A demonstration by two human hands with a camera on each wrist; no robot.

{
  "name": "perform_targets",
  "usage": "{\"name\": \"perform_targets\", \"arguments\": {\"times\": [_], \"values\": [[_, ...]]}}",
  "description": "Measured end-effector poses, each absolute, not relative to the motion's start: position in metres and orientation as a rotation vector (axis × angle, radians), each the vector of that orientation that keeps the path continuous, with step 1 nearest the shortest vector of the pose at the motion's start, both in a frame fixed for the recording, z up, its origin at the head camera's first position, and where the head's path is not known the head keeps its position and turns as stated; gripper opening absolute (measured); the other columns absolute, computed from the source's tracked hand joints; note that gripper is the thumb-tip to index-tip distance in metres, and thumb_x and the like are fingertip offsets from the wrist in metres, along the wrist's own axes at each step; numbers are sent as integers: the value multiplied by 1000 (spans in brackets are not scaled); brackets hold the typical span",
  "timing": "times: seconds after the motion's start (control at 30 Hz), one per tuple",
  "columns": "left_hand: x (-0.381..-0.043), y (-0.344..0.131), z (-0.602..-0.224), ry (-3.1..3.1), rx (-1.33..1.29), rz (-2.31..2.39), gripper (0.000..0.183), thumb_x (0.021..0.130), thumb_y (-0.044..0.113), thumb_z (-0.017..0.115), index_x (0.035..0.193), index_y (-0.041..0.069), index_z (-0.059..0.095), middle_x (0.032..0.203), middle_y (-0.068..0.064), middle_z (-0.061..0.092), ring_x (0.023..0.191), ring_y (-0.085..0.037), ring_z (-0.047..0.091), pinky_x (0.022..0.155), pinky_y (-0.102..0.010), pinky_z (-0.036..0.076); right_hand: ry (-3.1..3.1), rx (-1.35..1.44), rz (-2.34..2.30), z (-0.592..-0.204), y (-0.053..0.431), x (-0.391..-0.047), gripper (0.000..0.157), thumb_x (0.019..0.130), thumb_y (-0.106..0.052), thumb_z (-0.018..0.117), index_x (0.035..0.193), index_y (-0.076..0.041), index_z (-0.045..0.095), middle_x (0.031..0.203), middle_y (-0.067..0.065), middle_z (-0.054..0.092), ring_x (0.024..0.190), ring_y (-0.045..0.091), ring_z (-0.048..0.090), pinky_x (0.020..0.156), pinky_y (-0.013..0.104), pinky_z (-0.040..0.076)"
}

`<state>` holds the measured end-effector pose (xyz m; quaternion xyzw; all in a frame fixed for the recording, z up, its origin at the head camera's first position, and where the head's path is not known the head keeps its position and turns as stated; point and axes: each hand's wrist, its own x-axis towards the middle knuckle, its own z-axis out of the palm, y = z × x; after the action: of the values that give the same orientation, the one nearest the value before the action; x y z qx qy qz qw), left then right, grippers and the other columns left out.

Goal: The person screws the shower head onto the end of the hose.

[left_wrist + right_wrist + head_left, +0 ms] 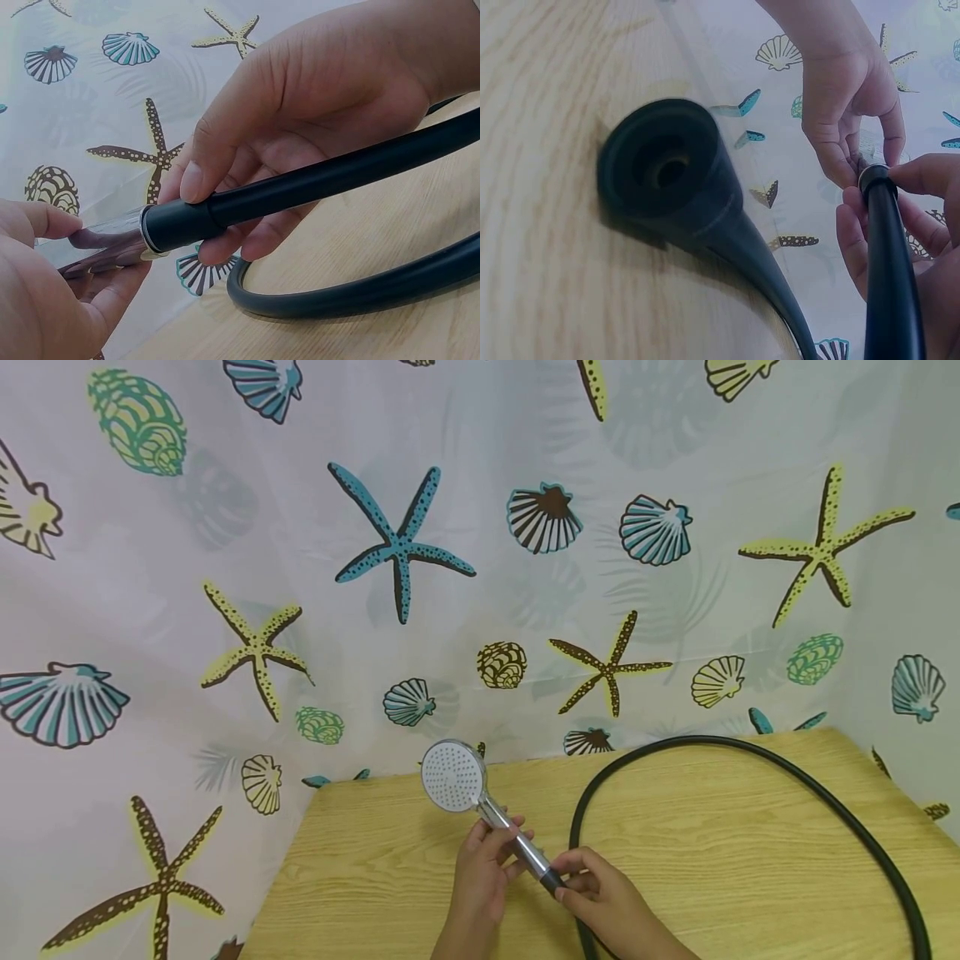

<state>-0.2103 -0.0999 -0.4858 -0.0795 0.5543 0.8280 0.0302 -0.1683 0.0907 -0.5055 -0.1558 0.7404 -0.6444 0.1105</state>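
A chrome shower head [454,777] with a round, dotted spray face is held tilted above the wooden table. My left hand [483,868] grips its shiny handle [517,843], fingers curled round it. At the handle's lower end, my right hand [603,893] pinches the black collar of a hose [184,225] between thumb and fingers. Collar and handle meet at a thin silver ring [144,229]. In the right wrist view, the hose's other end, a wide black cone-shaped fitting [660,161] with a hole inside, lies on the table.
The black hose [825,797] loops in a wide arc across the right part of the wooden table [360,860]. A white curtain [480,602] printed with shells and starfish hangs behind the table and along its sides.
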Motion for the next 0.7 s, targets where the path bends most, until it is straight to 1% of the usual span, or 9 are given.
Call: {"name": "perform_targets", "arguments": {"times": [0.37, 0.7], "values": [[-209, -101, -485, 1700, -213, 2547, 51, 95, 12, 60, 142, 1, 44, 118, -3, 65, 103, -18, 70, 93, -42, 62, 2169, -444, -1898, -504, 90, -168, 34, 98, -23, 66, 128, -8, 56, 131, 16, 57, 106, 23, 65, 85, 23, 59], [-210, -101, -485, 1681, -220, 2556, 53, 96, 12, 60, 145, 2, 43, 120, -4, 64, 103, -18, 70, 93, -42, 62, 2163, -445, -1891, -501, 90, -167, 34, 99, -23, 64, 128, -8, 55, 130, 16, 57, 107, 25, 64, 87, 27, 59]]}}
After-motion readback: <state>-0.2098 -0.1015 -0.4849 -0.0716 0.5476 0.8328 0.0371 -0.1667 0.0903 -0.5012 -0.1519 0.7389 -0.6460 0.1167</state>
